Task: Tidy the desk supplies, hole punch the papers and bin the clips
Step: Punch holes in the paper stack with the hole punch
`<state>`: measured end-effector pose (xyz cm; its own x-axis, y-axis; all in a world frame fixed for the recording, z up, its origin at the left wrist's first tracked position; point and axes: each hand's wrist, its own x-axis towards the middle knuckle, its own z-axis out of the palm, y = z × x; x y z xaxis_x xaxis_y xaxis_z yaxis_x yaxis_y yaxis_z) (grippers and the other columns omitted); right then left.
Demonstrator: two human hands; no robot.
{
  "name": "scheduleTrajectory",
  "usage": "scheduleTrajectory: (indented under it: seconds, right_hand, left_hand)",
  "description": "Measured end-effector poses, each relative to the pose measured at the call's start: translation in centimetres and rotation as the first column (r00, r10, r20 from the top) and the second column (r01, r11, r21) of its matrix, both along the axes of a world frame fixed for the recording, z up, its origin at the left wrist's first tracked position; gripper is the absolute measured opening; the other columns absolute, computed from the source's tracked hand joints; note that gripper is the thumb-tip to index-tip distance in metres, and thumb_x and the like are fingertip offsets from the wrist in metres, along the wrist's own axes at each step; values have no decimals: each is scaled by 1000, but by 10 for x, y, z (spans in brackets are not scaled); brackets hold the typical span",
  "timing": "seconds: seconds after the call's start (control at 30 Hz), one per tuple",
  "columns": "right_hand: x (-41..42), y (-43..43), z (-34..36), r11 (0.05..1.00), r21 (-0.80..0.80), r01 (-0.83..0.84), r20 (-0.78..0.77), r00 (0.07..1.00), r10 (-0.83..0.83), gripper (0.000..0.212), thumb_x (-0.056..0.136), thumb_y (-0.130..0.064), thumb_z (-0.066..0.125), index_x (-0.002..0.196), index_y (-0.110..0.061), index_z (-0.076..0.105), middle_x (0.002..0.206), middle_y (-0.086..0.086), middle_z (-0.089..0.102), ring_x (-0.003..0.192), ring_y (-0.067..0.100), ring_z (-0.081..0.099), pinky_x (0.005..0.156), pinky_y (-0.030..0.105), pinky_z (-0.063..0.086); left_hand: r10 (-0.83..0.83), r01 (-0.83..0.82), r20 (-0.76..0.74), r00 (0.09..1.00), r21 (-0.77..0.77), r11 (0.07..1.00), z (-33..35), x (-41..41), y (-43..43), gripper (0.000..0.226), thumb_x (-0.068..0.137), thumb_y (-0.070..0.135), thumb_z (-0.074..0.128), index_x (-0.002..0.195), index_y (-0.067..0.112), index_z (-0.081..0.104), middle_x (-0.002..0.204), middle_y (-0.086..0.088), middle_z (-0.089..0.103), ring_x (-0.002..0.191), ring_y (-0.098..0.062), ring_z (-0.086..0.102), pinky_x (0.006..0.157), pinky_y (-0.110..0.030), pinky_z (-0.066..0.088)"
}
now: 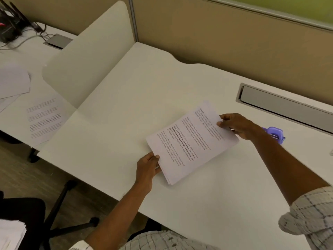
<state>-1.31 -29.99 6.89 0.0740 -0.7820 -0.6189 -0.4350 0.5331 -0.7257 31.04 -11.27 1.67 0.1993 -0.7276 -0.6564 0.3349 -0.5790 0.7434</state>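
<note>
A stack of printed papers (191,141) lies slanted on the white desk (126,114), near its middle. My left hand (146,168) grips the stack's near left corner. My right hand (237,125) pinches the far right corner. Both hands hold the same stack. A purple hole punch (274,133) sits on the desk just behind my right wrist, partly hidden by it. No clips show in this view.
A grey cable tray slot (281,103) runs along the desk's back right. A white divider panel (86,56) stands at the left, with loose printed sheets (45,120) on the neighbouring desk beyond. A black chair base (59,213) stands on the floor at lower left.
</note>
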Motion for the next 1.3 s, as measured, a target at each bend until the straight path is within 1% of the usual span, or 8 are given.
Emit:
scheduleTrajectory:
  seconds: [0.13,0.33,0.43,0.53,0.7,0.87,1.13,1.3]
  right_hand:
    - [-34,48,-3,995,59,83,-27,996,-82,32,94,-12,69,126,-9,65,124,14,69,113,32,65,100,45,51]
    - [-69,130,-6,956,91,279,-23,960,-278,24,92,-13,71,116,-12,67,115,10,74,104,27,70,88,40,55]
    - [-83,170,-7,920,85,382,2,924,-383,23,92,-13,71,114,-12,67,113,10,75,99,25,72,80,36,56]
    - [-98,204,-11,884,75,462,20,885,-465,27,93,-11,70,119,-8,65,114,12,74,101,27,71,86,40,56]
    - [-127,248,-14,813,87,576,62,811,-581,31,94,-7,68,125,-4,63,119,16,71,103,29,68,93,42,53]
    - [-161,267,-24,794,101,600,97,788,-608,30,93,-7,69,123,-5,64,118,16,72,101,28,69,84,38,55]
    - [-222,261,-40,826,98,555,65,825,-562,18,93,-17,70,111,-14,70,100,5,79,92,21,76,73,32,58]
    - [-246,245,-45,837,31,547,-1,837,-547,9,96,-17,66,102,-13,71,96,6,77,83,19,74,62,27,56]
  left_hand:
    - [-122,122,89,989,-2,992,-3,-8,-6,26,105,7,57,114,24,74,93,8,83,85,-12,78,65,-23,62]
    - [-324,336,249,913,-6,942,-9,-28,-14,23,106,12,56,111,22,76,113,-4,78,109,-30,73,100,-53,60]
    - [-413,436,257,874,-37,899,-13,-41,-18,30,103,13,63,132,10,71,115,-7,79,102,-25,77,90,-44,65]
    - [-504,534,244,828,-73,842,-12,-59,-21,31,99,11,68,130,7,72,113,-9,81,93,-20,80,78,-30,67]
    - [-566,593,240,788,-53,803,-11,-97,-21,31,96,21,75,124,6,76,107,-10,82,95,-27,80,89,-42,66]
    - [-588,637,322,742,-63,768,-13,-133,-15,34,94,9,75,127,1,73,115,-16,79,98,-31,78,90,-46,65]
    - [-535,583,358,765,-31,812,-17,-185,0,35,94,8,75,128,1,73,115,-18,79,100,-34,77,90,-47,64]
    - [-477,496,293,829,10,868,-17,-210,2,36,93,8,76,128,2,72,110,-15,79,91,-28,78,69,-28,64]
